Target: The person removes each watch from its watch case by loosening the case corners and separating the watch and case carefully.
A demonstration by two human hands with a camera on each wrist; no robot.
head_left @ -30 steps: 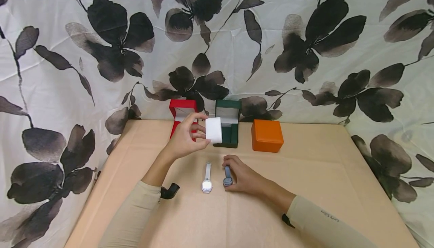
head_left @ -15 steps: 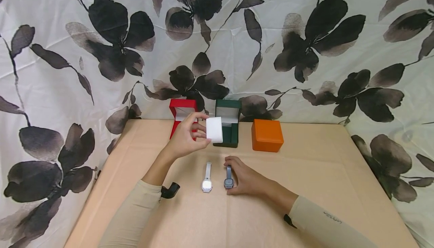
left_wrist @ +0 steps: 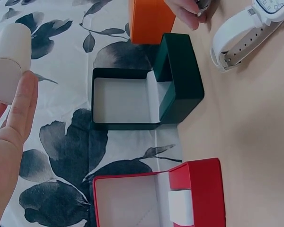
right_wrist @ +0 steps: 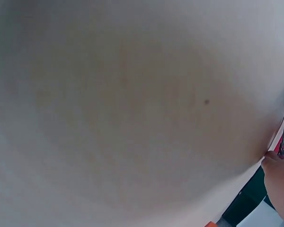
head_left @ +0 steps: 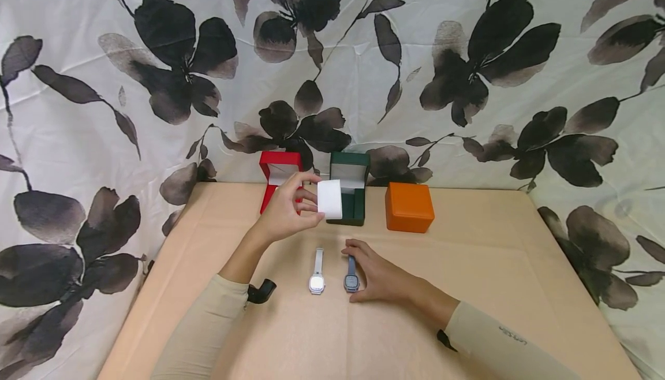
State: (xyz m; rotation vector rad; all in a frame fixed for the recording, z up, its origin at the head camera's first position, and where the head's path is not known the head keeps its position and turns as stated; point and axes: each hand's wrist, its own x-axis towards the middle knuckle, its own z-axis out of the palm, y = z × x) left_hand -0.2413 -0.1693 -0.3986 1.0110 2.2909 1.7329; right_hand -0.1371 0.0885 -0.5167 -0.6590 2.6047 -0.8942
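In the head view my left hand (head_left: 286, 212) pinches a white watch cushion (head_left: 329, 200) between thumb and fingers, raised in front of the green watch box (head_left: 354, 213). My right hand (head_left: 381, 273) rests on the table around a blue-grey watch (head_left: 351, 283), fingertips at the top of its strap and thumb spread off below the dial. That watch lies face up, strap pointing away. To its left lies a white watch (head_left: 317, 283), whose looped strap (left_wrist: 227, 42) shows in the left wrist view. Mostly tabletop fills the right wrist view, with the hand (right_wrist: 279, 184) at its edge.
The green box stands with its lid raised. Left of it, partly behind my left hand, is an opened red watch box (head_left: 280, 160) with a white cushion (left_wrist: 181, 208) inside. A closed orange box (head_left: 409, 208) stands at the right. Floral cloth (head_left: 332, 68) hangs behind the table.
The blue-grey watch has gone from tilted to lying flat, dial up. My right thumb has drawn away from its dial. The left hand with the cushion has barely shifted right.
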